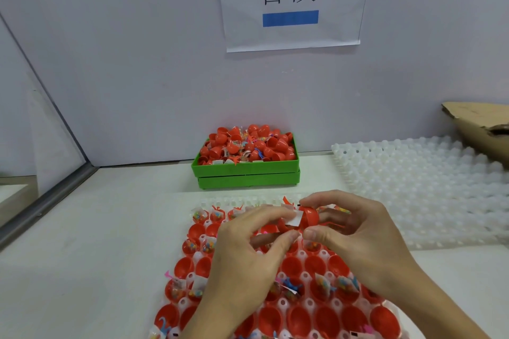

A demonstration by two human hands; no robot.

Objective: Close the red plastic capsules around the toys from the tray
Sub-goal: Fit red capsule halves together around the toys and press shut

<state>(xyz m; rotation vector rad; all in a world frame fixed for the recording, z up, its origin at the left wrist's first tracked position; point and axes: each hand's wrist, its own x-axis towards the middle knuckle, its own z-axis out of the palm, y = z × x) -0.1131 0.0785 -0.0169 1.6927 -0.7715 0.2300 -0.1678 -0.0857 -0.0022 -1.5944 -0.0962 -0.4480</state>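
Red capsule halves (300, 318) sit in the pockets of a white tray (307, 304) closest to the viewer, some of them bare and some holding small bagged toys (322, 285) with bright beads and paper slips. Both forearms reach over this tray from the near edge.

Just above the tray's far rows, the two hands meet around one red capsule (309, 217). Right hand (355, 231) pinches the rounded capsule half between thumb below and curled fingers above. Left hand (248, 253) pinches the other side, thumb and forefinger closing on a white paper slip (293, 219) that sticks out of the seam, with a second red half (271, 228) partly hidden behind the fingers. Whether the two halves are fully joined cannot be told, as the fingers cover the seam.

Beyond the grip, toward the wall, stands a green bin (245, 170) heaped with red capsules and loose toy packets. To the right of the grip and a little farther back lies a second white tray (427, 187) of pockets, and past it a torn piece of cardboard (479, 124) leans at the edge of view. High above the grip, a paper sign (290, 0) with two large characters and a blue bar hangs on the pale wall. Everything rests on a white table (96, 242).
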